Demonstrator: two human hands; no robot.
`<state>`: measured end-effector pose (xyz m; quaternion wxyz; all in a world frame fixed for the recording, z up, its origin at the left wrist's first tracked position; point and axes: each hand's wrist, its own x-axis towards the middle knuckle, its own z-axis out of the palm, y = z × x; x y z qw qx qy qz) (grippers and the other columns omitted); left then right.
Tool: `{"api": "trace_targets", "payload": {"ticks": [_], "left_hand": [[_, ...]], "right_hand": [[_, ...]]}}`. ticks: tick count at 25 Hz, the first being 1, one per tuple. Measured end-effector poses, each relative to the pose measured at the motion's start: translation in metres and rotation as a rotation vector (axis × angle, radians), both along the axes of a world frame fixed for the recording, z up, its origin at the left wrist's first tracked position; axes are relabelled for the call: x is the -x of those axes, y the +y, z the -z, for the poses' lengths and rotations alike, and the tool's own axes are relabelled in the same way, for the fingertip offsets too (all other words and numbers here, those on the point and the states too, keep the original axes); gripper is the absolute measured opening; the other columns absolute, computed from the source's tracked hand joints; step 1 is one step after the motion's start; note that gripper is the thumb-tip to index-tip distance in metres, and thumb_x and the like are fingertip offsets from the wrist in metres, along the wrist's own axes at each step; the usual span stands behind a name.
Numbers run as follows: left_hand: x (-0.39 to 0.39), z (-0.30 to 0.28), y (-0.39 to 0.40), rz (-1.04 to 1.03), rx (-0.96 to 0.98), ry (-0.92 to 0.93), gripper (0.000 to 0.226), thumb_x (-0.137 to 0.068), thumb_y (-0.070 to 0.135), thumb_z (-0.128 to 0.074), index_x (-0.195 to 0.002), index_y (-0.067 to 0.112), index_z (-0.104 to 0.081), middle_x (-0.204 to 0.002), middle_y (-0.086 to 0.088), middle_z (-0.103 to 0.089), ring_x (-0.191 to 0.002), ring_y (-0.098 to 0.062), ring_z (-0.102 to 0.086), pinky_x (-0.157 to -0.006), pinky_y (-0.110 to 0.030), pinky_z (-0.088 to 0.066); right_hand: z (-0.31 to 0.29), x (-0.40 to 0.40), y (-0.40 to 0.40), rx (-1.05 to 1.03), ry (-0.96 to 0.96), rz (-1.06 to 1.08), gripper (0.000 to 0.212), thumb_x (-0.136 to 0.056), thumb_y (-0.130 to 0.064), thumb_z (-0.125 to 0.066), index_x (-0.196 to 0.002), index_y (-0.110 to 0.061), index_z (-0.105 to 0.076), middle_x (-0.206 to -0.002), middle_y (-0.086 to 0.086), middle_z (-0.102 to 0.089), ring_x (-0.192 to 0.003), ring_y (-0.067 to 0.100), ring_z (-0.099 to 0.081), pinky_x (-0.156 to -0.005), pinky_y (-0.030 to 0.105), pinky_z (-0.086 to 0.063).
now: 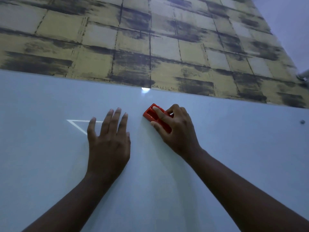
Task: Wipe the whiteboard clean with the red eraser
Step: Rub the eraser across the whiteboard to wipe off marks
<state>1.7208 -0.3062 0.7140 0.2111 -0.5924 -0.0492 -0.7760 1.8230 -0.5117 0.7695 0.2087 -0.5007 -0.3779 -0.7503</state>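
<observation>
- Whiteboard (50,164) filling lower part of head view; pale, glossy surface, top edge running slightly downhill toward the right.
- Red eraser (151,113) lying against the board near its top edge, a little right of centre, tilted with one end up-left and the other down-right. Open ribbed back facing the camera; wiping face hidden against the board.
- Right hand (177,129) gripping the eraser: one finger laid into the recessed back, thumb along the lower long side, remaining fingers curled over the far end. Lower-right half of the eraser covered by the hand.
- Left hand (108,141) spread flat against the board just left of the eraser, fingers straight and slightly fanned, holding nothing. Small gap between its nearest finger and the eraser's upper-left corner; not touching.
- White triangle outline (75,125) on the board, to the left, partly covered by left-hand fingers; mark or reflection, cannot tell.
- Bright round glare spot (145,89) at the board's top edge, above the eraser.
- Small dark round fixing (302,121) on the board near the right edge, well apart from both hands.
- Wall (150,39) above the board with yellow-and-dark smeared block-pattern covering; plain pale surface at upper right corner.
- Both forearms bare, entering from the bottom of the view.
</observation>
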Motion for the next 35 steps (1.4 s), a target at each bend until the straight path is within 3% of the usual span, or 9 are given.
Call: {"api": "trace_targets", "payload": {"ticks": [3,9,15,24,31,35], "left_hand": [[-0.002,-0.001,-0.001,-0.115,-0.093,0.051,0.057,-0.109,0.032,-0.028,-0.154,0.004,-0.049,-0.161,-0.021,-0.046,-0.151,-0.039,-0.043,-0.12,-0.067,-0.026],[-0.021,-0.004,-0.052,-0.074,0.007,0.101,0.064,-0.101,0.037,-0.039,-0.155,0.004,-0.047,-0.163,-0.02,-0.042,-0.153,-0.038,-0.039,-0.12,-0.068,-0.023],[-0.08,-0.015,-0.134,-0.03,0.013,0.104,0.067,-0.1,0.043,-0.036,-0.157,0.009,-0.048,-0.166,-0.016,-0.04,-0.155,-0.035,-0.037,-0.121,-0.068,-0.024],[-0.099,-0.004,-0.158,0.047,0.068,0.078,0.063,-0.103,0.036,-0.034,-0.163,0.014,-0.04,-0.171,-0.01,-0.034,-0.159,-0.025,-0.031,-0.126,-0.057,-0.022],[-0.098,0.019,-0.16,0.106,0.073,0.078,0.061,-0.103,0.032,-0.041,-0.16,0.013,-0.044,-0.17,-0.009,-0.037,-0.158,-0.024,-0.033,-0.128,-0.054,-0.025],[-0.093,0.031,-0.152,0.116,0.048,0.145,0.061,-0.106,0.034,-0.04,-0.164,0.015,-0.038,-0.172,-0.006,-0.031,-0.16,-0.021,-0.028,-0.129,-0.053,-0.025]], "right_hand": [[-0.004,-0.013,-0.027,-0.057,-0.003,0.04,0.05,-0.098,-0.051,-0.06,-0.14,-0.024,-0.066,-0.101,0.009,-0.056,-0.087,0.026,-0.053,-0.07,0.04,-0.052],[-0.019,-0.068,-0.12,-0.306,0.187,0.055,0.05,-0.099,-0.05,-0.064,-0.142,-0.026,-0.064,-0.094,0.009,-0.049,-0.084,0.024,-0.046,-0.066,0.034,-0.041],[-0.035,-0.122,-0.202,-0.475,0.282,0.053,0.05,-0.099,-0.051,-0.062,-0.142,-0.025,-0.064,-0.092,0.009,-0.05,-0.083,0.029,-0.05,-0.069,0.048,-0.055],[-0.022,-0.13,-0.206,-0.438,0.257,0.0,0.052,-0.097,-0.046,-0.057,-0.141,-0.019,-0.064,-0.095,0.011,-0.052,-0.085,0.027,-0.05,-0.072,0.044,-0.055],[0.027,-0.108,-0.175,-0.196,0.188,-0.025,0.058,-0.098,-0.044,-0.053,-0.149,-0.017,-0.055,-0.103,0.013,-0.056,-0.09,0.028,-0.053,-0.072,0.045,-0.056],[0.091,-0.079,-0.153,0.005,0.165,-0.006,0.058,-0.097,-0.041,-0.054,-0.151,-0.019,-0.053,-0.104,0.013,-0.053,-0.091,0.033,-0.051,-0.072,0.044,-0.048]]}}
